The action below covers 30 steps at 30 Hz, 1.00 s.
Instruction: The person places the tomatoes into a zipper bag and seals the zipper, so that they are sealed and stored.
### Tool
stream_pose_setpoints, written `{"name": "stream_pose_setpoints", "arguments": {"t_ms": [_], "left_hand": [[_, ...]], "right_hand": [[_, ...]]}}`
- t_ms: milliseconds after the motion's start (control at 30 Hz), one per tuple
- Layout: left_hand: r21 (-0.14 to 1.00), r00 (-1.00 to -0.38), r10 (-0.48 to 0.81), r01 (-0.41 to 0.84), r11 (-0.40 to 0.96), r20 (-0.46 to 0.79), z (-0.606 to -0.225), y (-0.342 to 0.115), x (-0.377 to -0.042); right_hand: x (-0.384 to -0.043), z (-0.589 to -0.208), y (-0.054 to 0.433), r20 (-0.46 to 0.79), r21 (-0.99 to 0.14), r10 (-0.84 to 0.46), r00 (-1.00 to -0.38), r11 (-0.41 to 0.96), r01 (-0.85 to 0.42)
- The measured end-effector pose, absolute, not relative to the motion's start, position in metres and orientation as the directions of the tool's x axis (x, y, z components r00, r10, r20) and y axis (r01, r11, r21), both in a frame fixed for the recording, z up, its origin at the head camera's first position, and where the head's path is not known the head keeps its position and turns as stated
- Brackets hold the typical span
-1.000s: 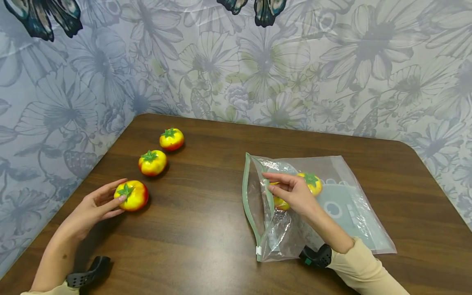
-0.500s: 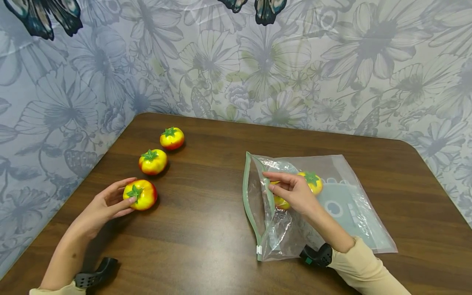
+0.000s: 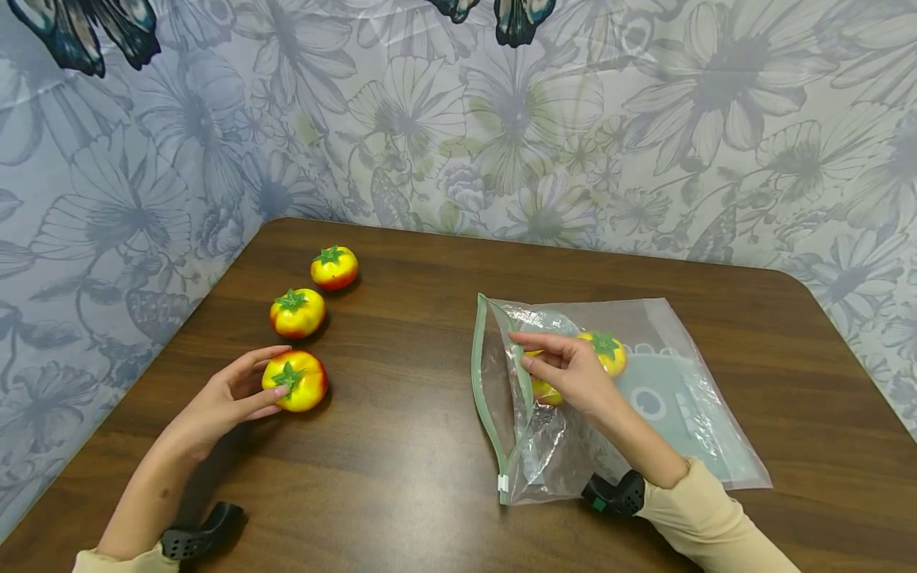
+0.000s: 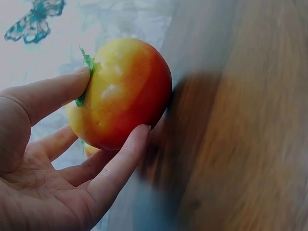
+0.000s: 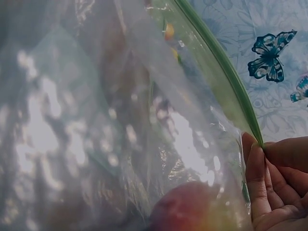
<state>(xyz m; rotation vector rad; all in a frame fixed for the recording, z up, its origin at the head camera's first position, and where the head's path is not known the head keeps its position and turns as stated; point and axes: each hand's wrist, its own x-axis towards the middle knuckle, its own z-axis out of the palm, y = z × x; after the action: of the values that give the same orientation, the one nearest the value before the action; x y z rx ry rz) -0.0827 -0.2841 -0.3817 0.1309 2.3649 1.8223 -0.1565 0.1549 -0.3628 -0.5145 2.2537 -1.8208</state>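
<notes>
My left hand grips a yellow-and-red toy tomato with a green leafy top, low over the left of the table. In the left wrist view, the thumb lies by the leaves of this tomato and the fingers go round its underside. My right hand pinches the green-edged mouth of a clear zip bag, holding it partly open. Inside the bag, partly hidden by that hand, are two similar tomatoes. The right wrist view has finger and thumb on the green strip.
Two more toy tomatoes, a nearer one and a farther one, sit beyond my left hand. The bag's white slider is at its near corner. A patterned wall cloth rises behind the brown table.
My left hand has moved to the right with the toy tomato, passing in front of the two others. The right hand stays at the bag's mouth.
</notes>
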Motion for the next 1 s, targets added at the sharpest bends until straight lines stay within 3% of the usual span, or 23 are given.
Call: {"name": "stream_pose_setpoints", "arguments": {"t_ms": [400, 1000], "left_hand": [[0.952, -0.977, 0.195, -0.028, 0.304, -0.091, -0.379, -0.255, -0.095], [0.975, -0.934, 0.331, -0.068, 0.211, -0.137, -0.382, -0.202, -0.11]], "right_hand": [[-0.151, -0.364, 0.155, 0.073, -0.974, -0.396, -0.915, 0.169, -0.151], [-0.14, -0.363, 0.153, 0.096, -0.973, -0.403, -0.91, 0.156, -0.172]]}}
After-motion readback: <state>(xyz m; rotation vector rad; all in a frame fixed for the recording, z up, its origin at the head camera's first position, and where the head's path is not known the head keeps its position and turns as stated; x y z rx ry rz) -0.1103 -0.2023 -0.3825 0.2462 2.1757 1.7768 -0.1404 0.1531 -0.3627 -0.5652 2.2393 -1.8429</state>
